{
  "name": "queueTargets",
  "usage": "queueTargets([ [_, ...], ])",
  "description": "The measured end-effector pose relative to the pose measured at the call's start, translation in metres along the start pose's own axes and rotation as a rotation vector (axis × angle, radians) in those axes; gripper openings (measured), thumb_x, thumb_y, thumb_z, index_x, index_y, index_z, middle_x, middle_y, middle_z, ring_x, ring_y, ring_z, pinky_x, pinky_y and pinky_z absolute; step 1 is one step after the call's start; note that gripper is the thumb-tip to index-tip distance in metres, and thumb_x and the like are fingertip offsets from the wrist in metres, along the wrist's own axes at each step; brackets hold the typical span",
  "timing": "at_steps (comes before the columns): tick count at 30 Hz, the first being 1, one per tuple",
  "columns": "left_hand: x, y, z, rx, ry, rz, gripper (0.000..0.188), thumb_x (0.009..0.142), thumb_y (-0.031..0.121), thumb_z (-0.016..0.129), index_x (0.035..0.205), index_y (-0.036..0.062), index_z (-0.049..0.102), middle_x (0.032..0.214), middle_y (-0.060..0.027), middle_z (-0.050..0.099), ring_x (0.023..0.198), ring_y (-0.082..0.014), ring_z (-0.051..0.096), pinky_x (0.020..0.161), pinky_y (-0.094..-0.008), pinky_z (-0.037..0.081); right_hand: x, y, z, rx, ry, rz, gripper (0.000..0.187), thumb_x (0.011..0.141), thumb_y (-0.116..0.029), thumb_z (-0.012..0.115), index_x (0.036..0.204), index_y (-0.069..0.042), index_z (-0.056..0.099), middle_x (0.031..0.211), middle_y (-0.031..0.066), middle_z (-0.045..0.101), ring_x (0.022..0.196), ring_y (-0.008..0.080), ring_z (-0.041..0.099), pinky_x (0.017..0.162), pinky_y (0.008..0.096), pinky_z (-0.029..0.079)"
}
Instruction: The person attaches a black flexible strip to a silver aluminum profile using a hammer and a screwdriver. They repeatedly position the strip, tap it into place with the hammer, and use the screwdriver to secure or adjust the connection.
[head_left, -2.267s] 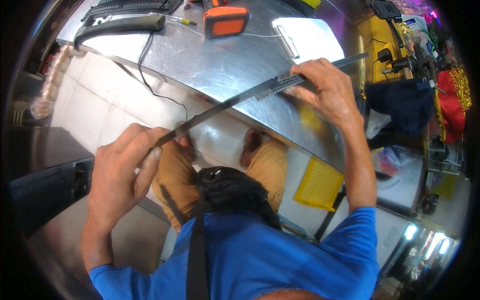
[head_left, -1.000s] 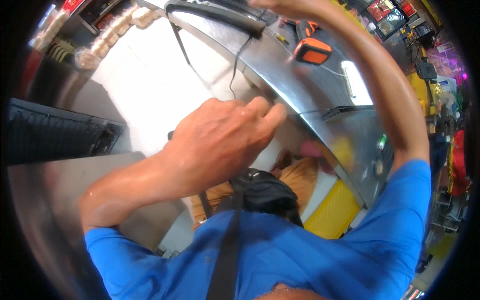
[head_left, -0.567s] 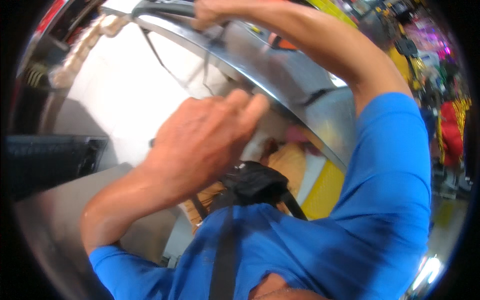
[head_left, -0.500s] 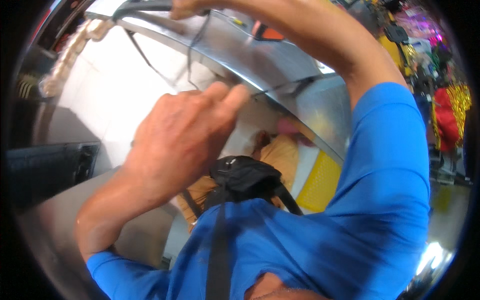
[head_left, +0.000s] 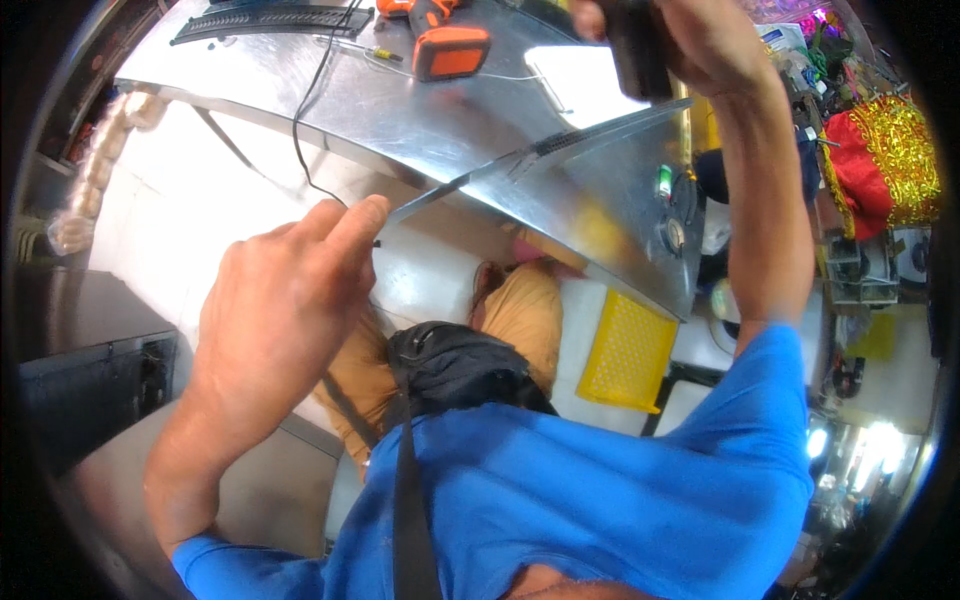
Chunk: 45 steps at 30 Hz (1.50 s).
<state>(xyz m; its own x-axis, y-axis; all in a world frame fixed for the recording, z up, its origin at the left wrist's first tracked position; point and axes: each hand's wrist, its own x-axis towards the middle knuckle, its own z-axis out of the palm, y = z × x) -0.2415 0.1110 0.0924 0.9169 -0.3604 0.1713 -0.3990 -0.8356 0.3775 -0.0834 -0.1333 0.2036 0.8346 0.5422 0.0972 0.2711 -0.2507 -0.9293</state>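
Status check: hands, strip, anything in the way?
Left hand pinches dark strip. Right hand holds dark bar, blurred. Strip crosses table edge in view; orange tool sits apart.

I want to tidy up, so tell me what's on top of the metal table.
The metal table bears an orange power tool, a black slotted strip, a cable and a white sheet, among others. The right hand and its dark object hide whatever's behind.

The person is wearing a wrinkled blue fabric shirt (head_left: 580, 465) with short sleeves and tan fabric trousers (head_left: 525, 315). A flat black webbing strap (head_left: 411, 510) is crossing the shirt, meeting a crumpled black fabric waist bag (head_left: 460, 370). A narrower dark strap (head_left: 347, 406) is crossing the left thigh.
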Motion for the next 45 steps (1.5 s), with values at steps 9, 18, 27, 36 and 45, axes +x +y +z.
queueTargets([
  [9,0.002,0.013,-0.006,0.027,-0.008,-0.033,0.028,0.09,0.0,0.067,0.117,0.0049,0.068,0.087,-0.015,0.068,0.067,-0.0304,0.068,0.064,-0.0426,0.053,-0.059,0.027,-0.057,0.022,0.255,-0.032,0.024,0.101,-0.027,0.062,0.097,-0.003,0.064,0.076,0.0045,0.064,0.06,0.0125,0.062,0.056,0.0266,0.052],
  [18,0.006,0.024,-0.005,0.014,-0.059,-0.065,0.029,0.09,0.001,0.067,0.118,0.0046,0.067,0.089,-0.0152,0.068,0.069,-0.0324,0.068,0.065,-0.0439,0.052,-0.15,0.073,-0.05,-0.552,0.311,0.115,0.039,0.098,-0.04,0.07,0.102,-0.002,0.062,0.071,-0.0031,0.053,0.06,0.0053,0.052,0.054,0.0236,0.042],
  [27,0.009,0.025,-0.008,0.009,-0.046,-0.031,0.028,0.09,-0.001,0.066,0.118,0.002,0.068,0.087,-0.015,0.068,0.065,-0.0272,0.067,0.061,-0.0417,0.052,-0.202,0.042,-0.029,-0.713,0.227,0.164,0.035,0.098,-0.033,0.069,0.108,0.001,0.065,0.066,0.0001,0.052,0.059,0.0091,0.049,0.056,0.0264,0.041],
  [36,0.007,0.03,-0.008,0.035,-0.072,-0.039,0.027,0.091,-0.001,0.066,0.118,-0.0012,0.068,0.082,-0.0147,0.065,0.062,-0.0223,0.063,0.06,-0.0408,0.05,-0.206,0.045,-0.031,-0.752,0.193,0.224,0.038,0.098,-0.037,0.07,0.103,0.001,0.065,0.065,0.0037,0.049,0.058,0.011,0.047,0.054,0.0297,0.038],
  [45,0.01,0.034,-0.008,0.022,-0.039,-0.019,0.027,0.091,0.0,0.067,0.117,-0.0019,0.068,0.082,-0.016,0.065,0.064,-0.0254,0.065,0.061,-0.042,0.051,-0.212,0.036,-0.031,-0.629,0.264,0.254,0.038,0.099,-0.035,0.069,0.103,0.002,0.064,0.065,0.0029,0.05,0.058,0.0097,0.046,0.054,0.0282,0.038],
])
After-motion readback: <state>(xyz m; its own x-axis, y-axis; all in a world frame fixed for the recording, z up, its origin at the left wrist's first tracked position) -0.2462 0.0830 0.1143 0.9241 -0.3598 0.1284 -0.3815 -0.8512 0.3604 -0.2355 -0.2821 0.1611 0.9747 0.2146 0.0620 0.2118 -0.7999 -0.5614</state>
